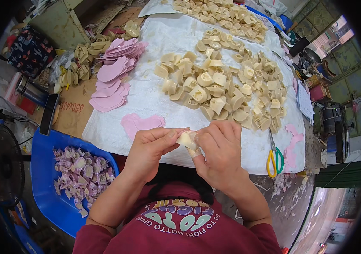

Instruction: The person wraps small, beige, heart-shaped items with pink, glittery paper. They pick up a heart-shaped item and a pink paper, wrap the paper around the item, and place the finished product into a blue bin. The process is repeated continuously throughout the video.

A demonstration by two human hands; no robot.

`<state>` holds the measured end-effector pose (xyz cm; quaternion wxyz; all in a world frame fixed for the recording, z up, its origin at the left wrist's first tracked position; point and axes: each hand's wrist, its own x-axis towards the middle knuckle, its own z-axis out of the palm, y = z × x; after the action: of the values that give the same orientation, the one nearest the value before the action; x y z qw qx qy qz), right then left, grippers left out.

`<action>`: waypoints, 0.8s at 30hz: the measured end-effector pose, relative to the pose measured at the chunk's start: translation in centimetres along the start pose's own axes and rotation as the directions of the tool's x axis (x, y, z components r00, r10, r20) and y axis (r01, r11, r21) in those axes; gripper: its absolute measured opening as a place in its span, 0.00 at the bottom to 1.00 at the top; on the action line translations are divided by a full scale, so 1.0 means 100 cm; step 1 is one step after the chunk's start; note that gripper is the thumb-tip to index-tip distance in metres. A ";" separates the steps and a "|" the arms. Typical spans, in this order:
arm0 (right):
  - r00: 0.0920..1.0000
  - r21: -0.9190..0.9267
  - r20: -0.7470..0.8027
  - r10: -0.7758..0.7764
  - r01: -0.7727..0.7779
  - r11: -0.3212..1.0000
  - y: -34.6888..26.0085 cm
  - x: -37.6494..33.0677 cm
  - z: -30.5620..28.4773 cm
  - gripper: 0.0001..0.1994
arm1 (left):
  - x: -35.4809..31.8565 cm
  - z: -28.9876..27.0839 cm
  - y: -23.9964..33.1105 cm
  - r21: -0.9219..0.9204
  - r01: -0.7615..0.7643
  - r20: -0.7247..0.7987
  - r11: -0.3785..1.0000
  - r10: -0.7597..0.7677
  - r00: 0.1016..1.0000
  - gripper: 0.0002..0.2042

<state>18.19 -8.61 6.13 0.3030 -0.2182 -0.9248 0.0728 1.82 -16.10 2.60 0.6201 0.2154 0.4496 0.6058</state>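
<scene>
Close to my body, above the table's near edge, both hands hold a small cream shoe heel. My left hand pinches its left side, thumb and finger at a thin pink edge along the top. My right hand is closed over the right side, and its thumb wears a pale covering. The fingers hide part of the heel. Just beyond my left hand lie loose pink cut pieces. Many more cream heels lie heaped on the white sheet farther back.
Stacked pink pieces stand at the left, beside a dark phone. A blue tub with pink-covered heels sits at lower left, near a fan. Scissors with yellow and green handles and pink scraps lie at the right.
</scene>
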 end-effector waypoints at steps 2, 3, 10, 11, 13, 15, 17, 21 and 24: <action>0.999 -0.038 0.048 -0.003 0.005 0.999 -0.001 0.001 0.003 0.13 | 0.002 0.000 -0.003 0.102 0.001 -0.012 0.995 0.000 1.000 0.14; 0.998 -0.061 0.069 0.000 0.004 0.998 -0.001 0.001 0.004 0.13 | 0.004 0.002 -0.005 0.184 -0.009 -0.013 0.983 0.011 1.000 0.14; 1.000 0.095 -0.012 0.012 -0.010 0.995 0.022 -0.009 0.024 0.12 | 0.022 -0.027 0.002 0.293 0.026 0.120 0.956 -0.064 0.991 0.13; 0.999 0.119 -0.032 -0.002 0.006 0.993 0.025 -0.010 0.022 0.12 | 0.022 -0.026 0.006 0.198 0.033 0.148 0.980 -0.063 0.987 0.13; 0.998 0.160 -0.053 -0.026 0.034 0.987 0.025 -0.010 0.019 0.12 | 0.020 -0.020 0.013 0.189 -0.010 0.205 0.982 -0.029 0.978 0.16; 0.997 0.197 -0.056 -0.046 0.056 0.979 0.023 -0.009 0.016 0.13 | 0.021 -0.017 0.016 0.228 -0.047 0.267 0.973 -0.016 0.964 0.20; 0.998 0.208 -0.046 -0.047 0.055 0.976 0.023 -0.011 0.020 0.13 | 0.026 -0.018 0.019 0.314 -0.083 0.331 0.946 -0.027 0.943 0.24; 0.997 0.327 0.044 0.056 -0.068 0.943 0.022 -0.014 0.020 0.11 | 0.036 -0.017 0.034 0.513 -0.113 0.409 0.851 -0.127 0.903 0.22; 0.900 0.584 0.173 0.400 -0.421 0.694 0.016 -0.016 0.026 0.09 | 0.042 -0.019 0.034 0.478 -0.088 0.356 0.874 -0.101 0.929 0.19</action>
<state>18.37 -7.96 2.73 0.3178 -0.3084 -0.7838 0.4354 -2.20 -12.07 3.13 0.6213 0.4727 0.4630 0.4198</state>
